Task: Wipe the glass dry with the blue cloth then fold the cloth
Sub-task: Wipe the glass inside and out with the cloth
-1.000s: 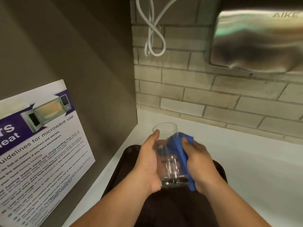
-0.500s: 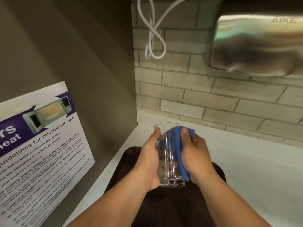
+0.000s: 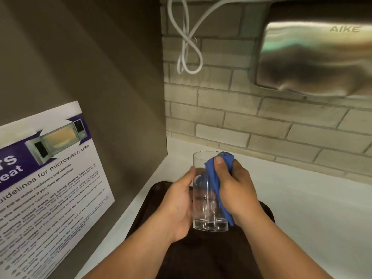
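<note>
- Both hands were clamped around the clear glass (image 3: 209, 194), which was held upright just above the dark tray (image 3: 211, 256) on the white counter (image 3: 312, 198), probably so that drips fell there.
- Left hand (image 3: 179, 208) cupped the glass's left side, steadying it.
- Right hand (image 3: 235, 190) pressed the blue cloth (image 3: 215, 178) against the right side, thumb near the rim, for wiping.
- Folding was not yet begun.
</note>
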The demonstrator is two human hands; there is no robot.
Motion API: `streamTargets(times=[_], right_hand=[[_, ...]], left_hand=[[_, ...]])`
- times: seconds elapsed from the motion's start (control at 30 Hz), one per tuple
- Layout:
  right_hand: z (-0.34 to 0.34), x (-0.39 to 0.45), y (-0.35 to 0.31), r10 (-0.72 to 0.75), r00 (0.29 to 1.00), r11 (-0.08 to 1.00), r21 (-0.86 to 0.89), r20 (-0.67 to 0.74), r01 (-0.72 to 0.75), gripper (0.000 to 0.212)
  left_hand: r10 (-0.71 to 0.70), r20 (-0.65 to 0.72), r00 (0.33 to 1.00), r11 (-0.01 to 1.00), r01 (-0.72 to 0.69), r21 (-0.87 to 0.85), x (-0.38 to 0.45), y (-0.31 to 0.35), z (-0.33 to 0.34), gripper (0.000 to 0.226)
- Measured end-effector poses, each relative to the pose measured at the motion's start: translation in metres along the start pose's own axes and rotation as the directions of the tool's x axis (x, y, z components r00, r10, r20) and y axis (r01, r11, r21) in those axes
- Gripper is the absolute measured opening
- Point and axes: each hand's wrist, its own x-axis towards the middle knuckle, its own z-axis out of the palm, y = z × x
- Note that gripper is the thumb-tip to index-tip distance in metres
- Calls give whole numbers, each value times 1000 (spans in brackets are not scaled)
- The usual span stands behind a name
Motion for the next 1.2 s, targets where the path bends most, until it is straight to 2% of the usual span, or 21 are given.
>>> streamTargets(times=[0.17,0.27,0.33,0.4,0.47,0.5,0.57,0.63,0.7,0.73,0.8,0.87,0.93,1.0,1.03,1.1,1.2], right_hand=[[6,0,-1,33,999,998,61,2,-33,39],[-1,2,-3,121,992,986,125,-45,-115,44],[-6,-2,4,140,989,980,133,51,-146,40],[-9,-16,14,108,968,988,79,227,-129,39],[-9,-31,21,47,924,998,-63,379,-24,62],[-7,-36,24,14,920,992,-124,392,37,73],[1,-40,20,-53,944,966,-221,327,131,81],[5,-36,12,-114,969,950,-261,219,170,72],[6,-23,2,-102,992,982,-150,71,112,34],[4,-15,-4,-70,998,995,-70,-5,69,25],[-1,-4,-7,-24,994,1000,3,-106,25,35],[-7,-7,-4,20,998,999,35,-51,-18,35],[-9,-24,6,28,984,997,60,177,-39,31],[-7,-41,13,13,936,999,30,352,-26,44],[-6,-43,17,-8,939,1000,10,344,5,41],[-4,-33,14,-32,983,999,-6,178,33,25],[-7,-8,0,48,998,998,32,-44,-46,36]], left_hand=[[-7,11,1000,998,8,-56,-3,-5,2,59],[14,-19,1000,998,-15,-64,-2,-5,3,59],[28,-55,998,997,-32,-63,1,-2,5,56],[50,-96,994,997,-56,-59,0,5,8,50],[59,-103,993,997,-64,-51,3,7,9,47],[61,-91,994,997,-64,-31,2,6,10,46],[53,-71,996,999,-53,3,-3,0,12,44],[22,-41,999,1000,-22,-8,-6,-7,15,49],[24,-13,1000,999,-24,-23,-9,-9,18,57],[40,-21,999,999,-41,-23,-9,-8,18,57],[49,-25,998,999,-49,-7,-10,-4,19,54],[55,-41,998,998,-56,-29,-8,2,18,47],[42,-50,998,997,-45,-67,-6,7,16,45],[34,-45,998,998,-37,-50,-5,9,13,43],[28,-33,999,999,-29,-26,-6,6,13,44],[-9,0,1000,1000,9,2,-9,-2,15,49],[-49,22,999,999,49,-8,-12,-13,18,59]])
